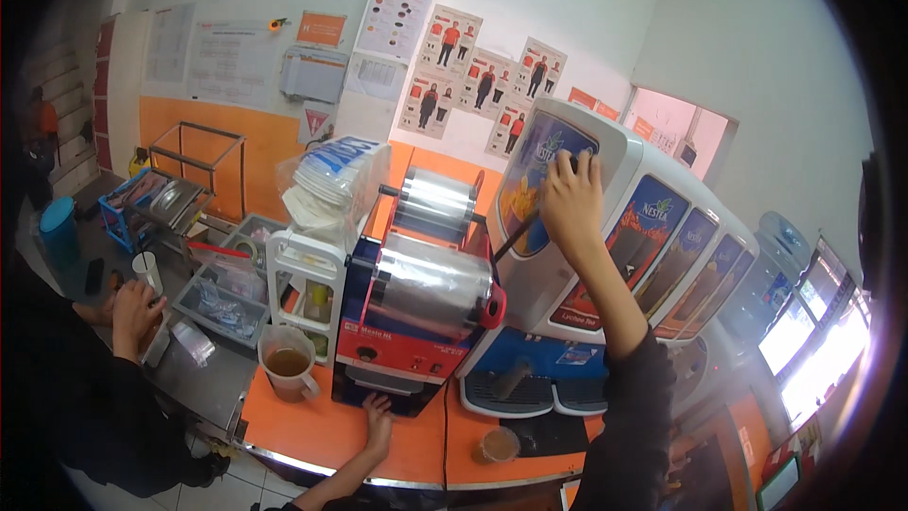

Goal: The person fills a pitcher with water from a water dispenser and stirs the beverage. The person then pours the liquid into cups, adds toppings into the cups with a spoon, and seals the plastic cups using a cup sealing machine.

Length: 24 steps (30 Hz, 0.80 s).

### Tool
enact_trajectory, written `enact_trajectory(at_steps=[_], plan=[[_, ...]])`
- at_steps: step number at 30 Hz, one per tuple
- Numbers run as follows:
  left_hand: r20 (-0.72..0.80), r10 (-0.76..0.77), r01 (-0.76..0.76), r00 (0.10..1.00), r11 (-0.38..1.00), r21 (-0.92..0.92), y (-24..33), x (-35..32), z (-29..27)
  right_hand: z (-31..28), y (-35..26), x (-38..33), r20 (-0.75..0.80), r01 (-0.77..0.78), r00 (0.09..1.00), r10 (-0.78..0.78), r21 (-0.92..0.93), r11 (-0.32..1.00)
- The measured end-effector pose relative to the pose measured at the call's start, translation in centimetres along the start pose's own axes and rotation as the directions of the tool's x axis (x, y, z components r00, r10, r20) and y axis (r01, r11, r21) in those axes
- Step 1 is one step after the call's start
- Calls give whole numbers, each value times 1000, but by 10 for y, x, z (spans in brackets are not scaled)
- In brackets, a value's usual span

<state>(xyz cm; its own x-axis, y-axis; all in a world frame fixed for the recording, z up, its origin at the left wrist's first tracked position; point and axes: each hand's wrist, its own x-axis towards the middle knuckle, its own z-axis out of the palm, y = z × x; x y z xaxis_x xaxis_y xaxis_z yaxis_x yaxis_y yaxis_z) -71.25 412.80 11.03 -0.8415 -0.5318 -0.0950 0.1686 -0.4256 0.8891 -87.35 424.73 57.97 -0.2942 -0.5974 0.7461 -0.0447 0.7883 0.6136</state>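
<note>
A red and dark-blue cup sealing machine (402,350) with rolls of shiny film (430,286) stands on the orange counter in front of me. My right hand (572,199) is raised at the machine's right side, its fingers closed round the top of a black lever (519,237). Low at the machine's front, my left hand (377,416) rests its outstretched fingers against the edge below the grey drawer handle (381,380). What lies inside the machine is hidden. To its left stands a clear measuring jug (288,364) of brown liquid. A plastic cup of brown drink (497,446) sits near the counter's front.
A drink dispenser (567,308) with several picture panels stands close on the right, behind my right forearm. At the left, a co-worker's hand (138,310) is by a white cup (148,270). Grey bins (227,312) and a bag of white lids (333,180) stand beyond the jug.
</note>
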Motion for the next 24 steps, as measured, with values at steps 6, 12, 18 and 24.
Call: enact_trajectory(at_steps=[6, 12, 18, 24], plan=[[108, -96, 128, 989, 928, -349, 15, 15, 17, 64, 17, 23, 228, 86, 970, -86, 10, 996], [83, -117, 143, 990, 872, -469, 1, 17, 2, -21, -54, 42, 463, -161, 872, -159, 578, 800], [94, -60, 87, 994, 944, -319, 0, 14, 0, -71, -114, 9, 676, -397, 573, -463, 723, 565], [140, -52, 74, 989, 986, -152, 9, -26, -9, -63, -119, -40, 300, 74, 840, -453, 763, 642]])
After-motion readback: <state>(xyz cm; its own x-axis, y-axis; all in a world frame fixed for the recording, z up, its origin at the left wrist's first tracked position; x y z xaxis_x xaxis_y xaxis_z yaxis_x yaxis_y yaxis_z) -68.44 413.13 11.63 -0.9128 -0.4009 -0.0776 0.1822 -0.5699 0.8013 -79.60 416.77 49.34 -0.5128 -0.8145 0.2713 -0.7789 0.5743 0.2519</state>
